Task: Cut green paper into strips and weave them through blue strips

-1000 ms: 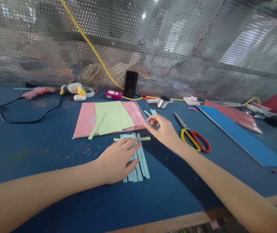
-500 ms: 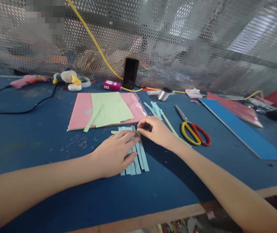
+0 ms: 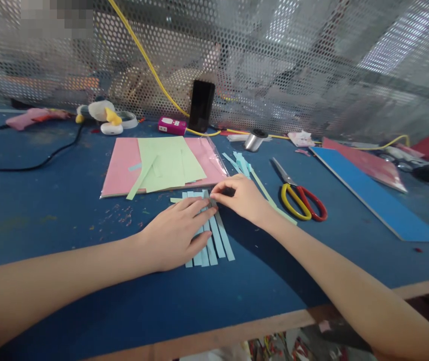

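Several light-blue paper strips (image 3: 220, 238) lie side by side, running away from me on the blue table. My left hand (image 3: 172, 228) rests flat over them with its fingers stretched out. At their far end a pale green strip (image 3: 175, 200) lies crosswise, its left end poking out; the rest is mostly hidden. My right hand (image 3: 242, 198) pinches at the top right of the blue strips, thumb and forefinger closed on a paper strip. Which strip it is, I cannot tell, as the fingers cover it.
Beyond my hands lie green sheets (image 3: 172, 165) on a pink paper pack (image 3: 118, 165). To the right are loose strips (image 3: 242, 163), scissors (image 3: 293, 193) and a blue board (image 3: 380, 198). A wire spool (image 3: 254, 141), phone (image 3: 201, 105) and purple power socket (image 3: 172, 126) stand at the back.
The view has shifted slightly. The near end of the rightmost blue strip has swung a little to the right. Both hands stay at nearly the same place on the strips.
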A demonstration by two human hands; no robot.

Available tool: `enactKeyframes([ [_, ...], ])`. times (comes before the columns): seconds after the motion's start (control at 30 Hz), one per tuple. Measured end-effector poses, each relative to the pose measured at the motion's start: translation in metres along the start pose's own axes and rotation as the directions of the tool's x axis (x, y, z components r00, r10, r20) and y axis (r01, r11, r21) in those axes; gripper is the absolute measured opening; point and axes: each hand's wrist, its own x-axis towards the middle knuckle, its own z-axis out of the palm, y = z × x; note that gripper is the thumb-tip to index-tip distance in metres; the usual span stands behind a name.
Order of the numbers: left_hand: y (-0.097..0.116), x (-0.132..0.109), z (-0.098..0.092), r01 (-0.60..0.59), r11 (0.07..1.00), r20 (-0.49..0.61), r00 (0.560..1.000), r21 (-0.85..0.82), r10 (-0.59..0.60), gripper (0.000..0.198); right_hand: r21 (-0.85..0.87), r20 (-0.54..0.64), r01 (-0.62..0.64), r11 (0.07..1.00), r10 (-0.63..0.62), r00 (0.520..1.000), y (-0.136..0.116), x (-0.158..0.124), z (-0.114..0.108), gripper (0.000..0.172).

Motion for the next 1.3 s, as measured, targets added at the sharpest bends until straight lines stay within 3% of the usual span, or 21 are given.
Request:
enactKeyframes([
  [0.2,0.0,0.001,0.001,-0.001,1.0,-0.014,1.0,-0.001,0.001,0.049,-0.033,-0.019,-0.003,0.999,0.002,1.0,0.0,0.0,0.002,0.002],
  [0.43,0.002,0.0,-0.002,0.001,1.0,-0.016,1.0,-0.006,-0.001,0.045,-0.129,0.007,0.155,0.979,-0.156,0.988,-0.003,-0.003,0.005,0.026],
  [0.67,0.002,0.0,-0.002,-0.007,1.0,-0.041,0.999,-0.001,0.007,0.042,-0.163,-0.012,0.199,0.966,-0.204,0.979,-0.008,-0.005,0.008,0.021],
  [1.3,0.001,-0.002,0.0,-0.006,0.999,-0.058,0.998,0.041,0.008,0.046,-0.111,0.005,0.113,0.987,-0.113,0.994,-0.004,-0.001,0.015,0.018],
])
